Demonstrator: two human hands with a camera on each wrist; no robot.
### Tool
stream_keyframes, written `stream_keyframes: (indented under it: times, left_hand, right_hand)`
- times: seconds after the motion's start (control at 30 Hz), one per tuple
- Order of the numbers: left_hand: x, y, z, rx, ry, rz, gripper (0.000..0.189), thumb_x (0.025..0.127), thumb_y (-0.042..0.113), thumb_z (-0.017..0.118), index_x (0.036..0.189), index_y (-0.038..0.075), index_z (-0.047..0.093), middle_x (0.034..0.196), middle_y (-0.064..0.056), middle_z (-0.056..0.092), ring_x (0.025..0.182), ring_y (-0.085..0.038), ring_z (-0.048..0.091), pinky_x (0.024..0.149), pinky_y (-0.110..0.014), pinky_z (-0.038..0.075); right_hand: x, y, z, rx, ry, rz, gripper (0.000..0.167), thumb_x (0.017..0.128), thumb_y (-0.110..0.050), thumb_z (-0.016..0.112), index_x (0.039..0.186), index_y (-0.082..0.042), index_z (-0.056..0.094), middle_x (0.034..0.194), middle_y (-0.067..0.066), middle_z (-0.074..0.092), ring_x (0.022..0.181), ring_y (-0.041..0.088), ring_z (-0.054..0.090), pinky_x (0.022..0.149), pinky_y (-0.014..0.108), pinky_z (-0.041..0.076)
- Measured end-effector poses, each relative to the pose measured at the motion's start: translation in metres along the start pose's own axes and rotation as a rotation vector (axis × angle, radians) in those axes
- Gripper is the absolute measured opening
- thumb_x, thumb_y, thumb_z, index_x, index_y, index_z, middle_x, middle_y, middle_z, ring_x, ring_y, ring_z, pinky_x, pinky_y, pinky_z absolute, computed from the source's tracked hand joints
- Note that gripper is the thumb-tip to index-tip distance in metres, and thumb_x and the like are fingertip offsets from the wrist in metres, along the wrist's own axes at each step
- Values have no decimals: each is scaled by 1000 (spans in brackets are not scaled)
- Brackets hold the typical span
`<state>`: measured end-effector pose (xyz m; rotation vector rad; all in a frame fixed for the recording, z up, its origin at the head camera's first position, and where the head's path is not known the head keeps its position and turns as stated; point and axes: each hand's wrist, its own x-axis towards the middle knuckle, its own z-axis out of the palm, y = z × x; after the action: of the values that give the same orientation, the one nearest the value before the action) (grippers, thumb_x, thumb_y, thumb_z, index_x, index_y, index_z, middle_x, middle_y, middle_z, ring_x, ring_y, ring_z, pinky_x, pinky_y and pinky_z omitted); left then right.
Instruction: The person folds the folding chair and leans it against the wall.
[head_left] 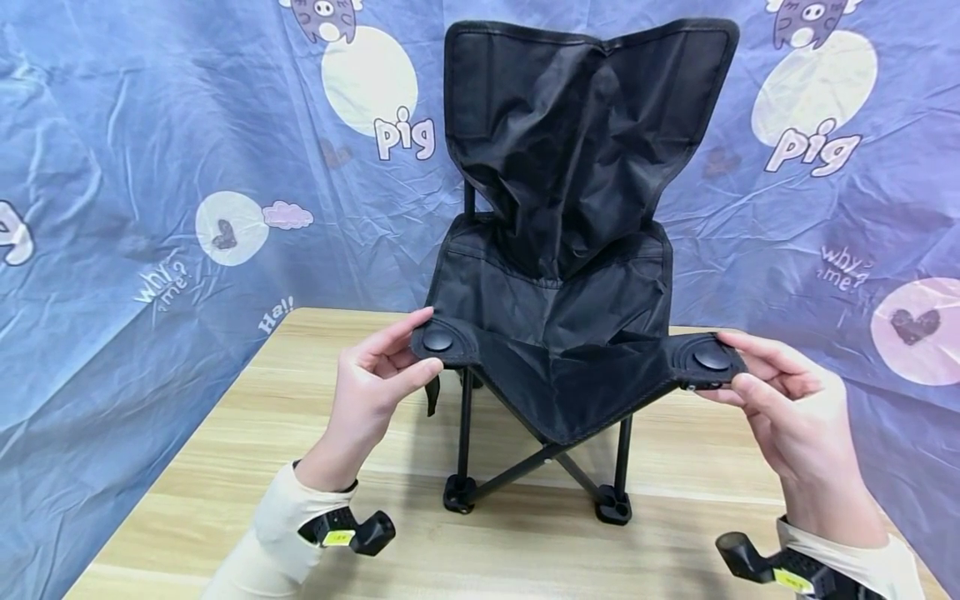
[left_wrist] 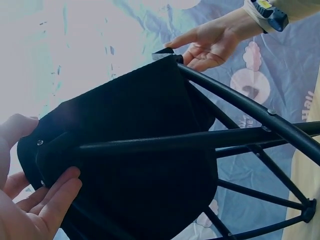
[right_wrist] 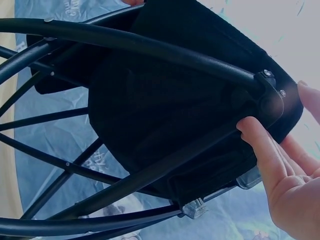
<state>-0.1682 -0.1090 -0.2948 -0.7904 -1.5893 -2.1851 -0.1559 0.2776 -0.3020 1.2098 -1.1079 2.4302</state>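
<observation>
A black folding chair [head_left: 555, 317] stands unfolded and upright on the wooden table, its fabric seat sagging in the middle. My left hand [head_left: 378, 367] grips the seat's front left corner, thumb at the front edge and fingers around the side. At the front right corner my right hand [head_left: 795, 408] holds the fabric the same way, beside a round black cap. From below, the left wrist view shows the left fingertips [left_wrist: 67, 175] against the seat's underside. In the right wrist view, the right fingers [right_wrist: 252, 131] touch the underside near a riveted joint of the frame tube [right_wrist: 190, 55].
The wooden table [head_left: 225, 467] carries the chair on black plastic feet [head_left: 613, 505]. A blue cloth with pig prints [head_left: 150, 125] hangs behind and along both sides. A black strap [head_left: 432, 397] dangles below the left seat corner. Each wrist wears a small black camera.
</observation>
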Motion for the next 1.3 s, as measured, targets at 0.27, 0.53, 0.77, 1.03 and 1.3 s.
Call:
stream_keyframes:
  times: [0.27,0.53,0.77,1.03,1.3]
  left_hand:
    - [2,3,2,27,11,-16,53,75,-19,67,121,9,72,109,-6,73,92,-17,71,80,-24,58]
    - [5,3,3,35,6,9,52,76,-17,67,122,7,71,107,-7,73,88,-17,71,77,-23,58]
    - [8,5,5,41,5,14,50,76,-16,69,119,8,72,105,-7,73,83,-16,71,74,-22,58]
    - [10,5,9,36,-1,22,47,77,-13,72,120,6,71,103,-5,74,83,-15,72,75,-22,58]
    - [12,8,14,38,-6,17,49,77,-16,68,125,-15,60,105,-6,74,89,-17,72,79,-25,58]
  right_hand:
    - [3,1,3,-2,8,1,38,88,33,35,124,32,44,120,40,58,105,43,66,81,47,58]
    - [7,2,8,4,2,1,37,88,32,37,124,32,44,120,41,58,106,43,65,81,47,58]
    - [10,3,11,-15,-12,0,36,90,30,36,125,31,43,120,40,59,106,42,66,82,46,58]
    - [13,3,14,-37,-1,6,35,91,28,38,125,31,45,118,39,60,104,41,67,81,45,58]
    - [17,4,18,-40,-6,11,34,92,27,40,126,30,45,117,38,61,101,40,68,81,46,58]
